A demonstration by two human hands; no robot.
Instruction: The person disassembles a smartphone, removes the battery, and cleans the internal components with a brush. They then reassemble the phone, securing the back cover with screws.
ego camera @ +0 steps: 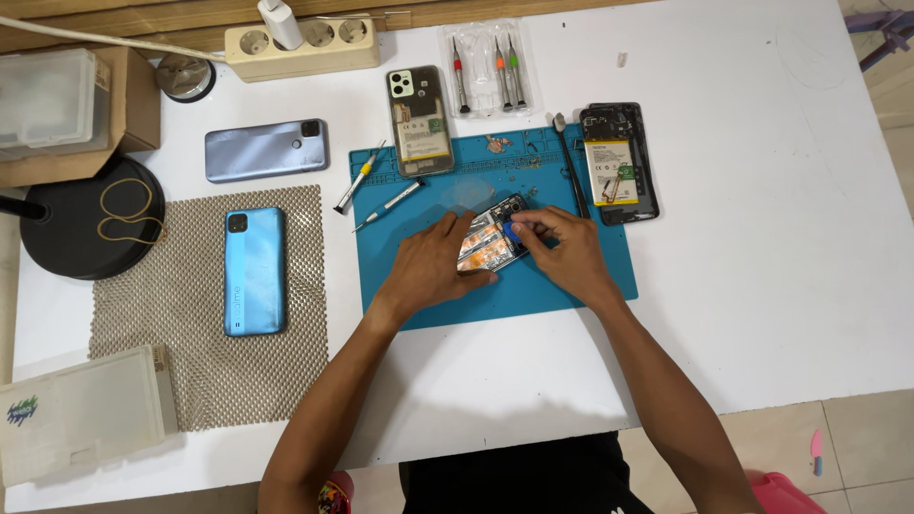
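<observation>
blue phone face-down on mesh mat | grey-blue phone beside it | power strip top | screwdriver pack | black round base left

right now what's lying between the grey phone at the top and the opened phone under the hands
Head view: two screwdrivers lie between the grey phone and the opened phone, crossing the blue mat's left edge.

We count five phones: a blue phone on the mesh mat at left, a grey-blue phone above it, an opened phone at upper centre, another opened phone right of it, and one half-hidden phone mid-frame. Three screwdrivers sit in a clear pack at top centre, with two loose screwdrivers below left. We see one power strip, one blue work mat, and two hands.
</observation>
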